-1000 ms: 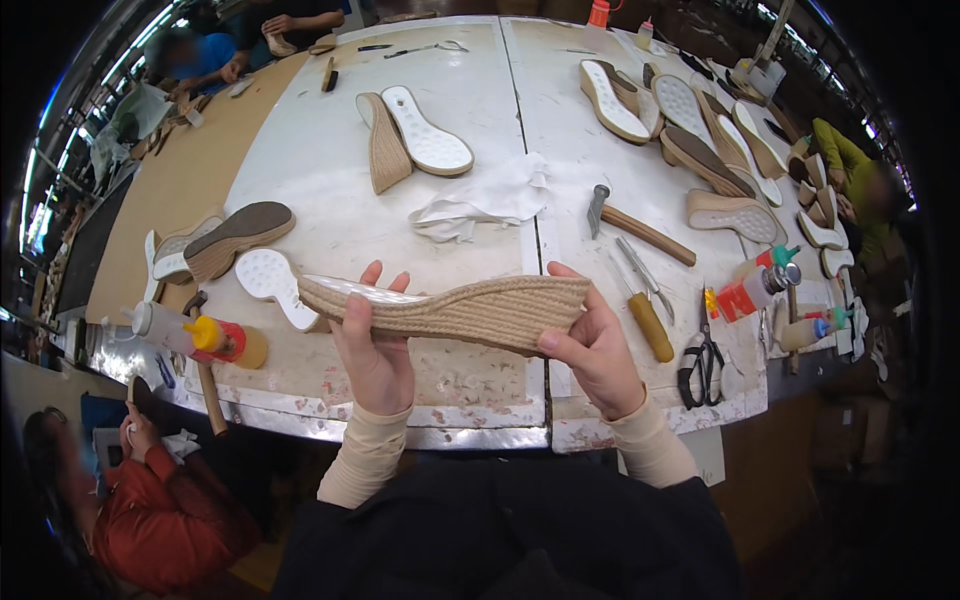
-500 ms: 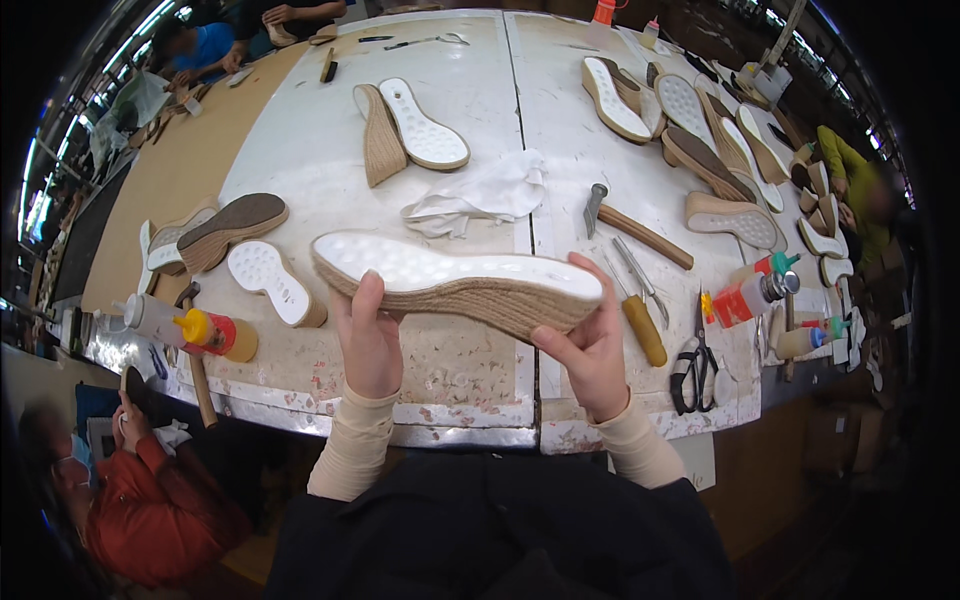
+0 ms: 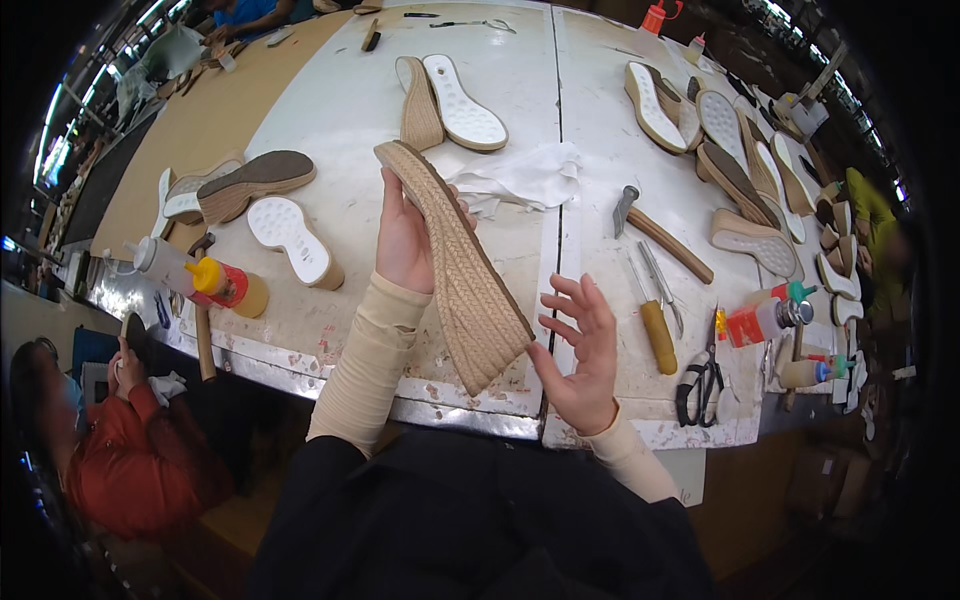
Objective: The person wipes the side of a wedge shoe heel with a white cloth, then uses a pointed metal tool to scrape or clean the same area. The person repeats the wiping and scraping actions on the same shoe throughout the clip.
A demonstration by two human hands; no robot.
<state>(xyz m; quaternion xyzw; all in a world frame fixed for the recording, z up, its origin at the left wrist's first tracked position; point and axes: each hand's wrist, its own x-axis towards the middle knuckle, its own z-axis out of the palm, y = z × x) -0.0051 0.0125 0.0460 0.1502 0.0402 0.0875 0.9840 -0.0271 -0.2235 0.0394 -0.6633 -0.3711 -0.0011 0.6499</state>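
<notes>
A wedge shoe sole [image 3: 462,270] wrapped in tan braided rope is held up over the table's near edge, its braided side toward me. My left hand [image 3: 408,235] grips it near the narrow toe end, fingers wrapped behind it. Beside the thick heel end is my right hand [image 3: 582,355], fingers spread, its thumb at or very near the heel edge. The sole's white upper face is turned out of sight. Behind the sole lies a crumpled white cloth [image 3: 525,178].
Right of my hands lie a hammer [image 3: 665,238], a wooden-handled tool [image 3: 657,335] and black-handled scissors [image 3: 703,385]. More wedge soles [image 3: 465,105] are spread around the table. Squeeze bottles [image 3: 228,285] stand at left, and a person in red [image 3: 150,460] sits at lower left.
The sole has turned from lying level, white face up, to slanting with its braided side toward me. My right hand has loosened its grip at the heel and spread its fingers.
</notes>
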